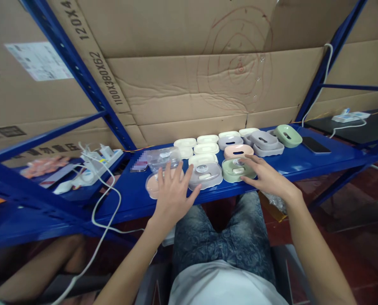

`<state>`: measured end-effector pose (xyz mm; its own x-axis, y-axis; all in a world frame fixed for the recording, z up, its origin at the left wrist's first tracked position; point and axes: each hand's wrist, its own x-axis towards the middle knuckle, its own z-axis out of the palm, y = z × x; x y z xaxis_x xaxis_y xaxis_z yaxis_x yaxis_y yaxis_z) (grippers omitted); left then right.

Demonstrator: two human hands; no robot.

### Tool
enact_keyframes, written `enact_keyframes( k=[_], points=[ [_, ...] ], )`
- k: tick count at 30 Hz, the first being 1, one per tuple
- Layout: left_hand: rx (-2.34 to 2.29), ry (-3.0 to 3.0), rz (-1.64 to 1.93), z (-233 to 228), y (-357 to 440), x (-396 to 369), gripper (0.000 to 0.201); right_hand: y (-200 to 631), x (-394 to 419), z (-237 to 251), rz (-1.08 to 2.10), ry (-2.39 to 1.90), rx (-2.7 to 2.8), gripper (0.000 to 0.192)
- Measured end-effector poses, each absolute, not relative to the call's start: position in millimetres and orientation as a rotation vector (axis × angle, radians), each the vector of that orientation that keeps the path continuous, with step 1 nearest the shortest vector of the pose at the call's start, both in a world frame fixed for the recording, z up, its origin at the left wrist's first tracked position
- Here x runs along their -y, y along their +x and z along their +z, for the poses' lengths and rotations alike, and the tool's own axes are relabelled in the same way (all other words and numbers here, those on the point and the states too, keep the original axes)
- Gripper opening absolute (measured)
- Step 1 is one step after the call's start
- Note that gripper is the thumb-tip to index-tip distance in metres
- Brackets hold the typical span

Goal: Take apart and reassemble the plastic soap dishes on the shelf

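Now both open hands settle on dishes: left hand (172, 192) over the pink dish (153, 186), right hand (265, 176) touching the green dish (236, 169); next comes a firm grip.

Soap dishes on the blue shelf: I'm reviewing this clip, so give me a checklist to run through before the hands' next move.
1. Left hand rests flat over the pink soap dish, fingers spread: ok.
2. Right hand touches the green soap dish; no closed grip: ok.
3. Grey soap dish between the hands sits flat, untouched: ok.
4. Front dishes lie close to the blue shelf edge: not ok.
5. White cable hangs clear of the dishes: ok.
6. Clear plastic bag contents: cannot tell.
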<state>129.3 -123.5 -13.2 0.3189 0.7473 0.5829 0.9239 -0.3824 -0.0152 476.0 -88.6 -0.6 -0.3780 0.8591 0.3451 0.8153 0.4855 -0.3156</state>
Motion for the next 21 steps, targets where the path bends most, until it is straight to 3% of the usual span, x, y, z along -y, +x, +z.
enact_keyframes(
  k=[21],
  points=[
    [1.470,-2.246,-0.723,-29.1,117.2,118.9,0.060,471.4,96.3,6.5,0.173,-1.287,2.281,0.070]
  ],
)
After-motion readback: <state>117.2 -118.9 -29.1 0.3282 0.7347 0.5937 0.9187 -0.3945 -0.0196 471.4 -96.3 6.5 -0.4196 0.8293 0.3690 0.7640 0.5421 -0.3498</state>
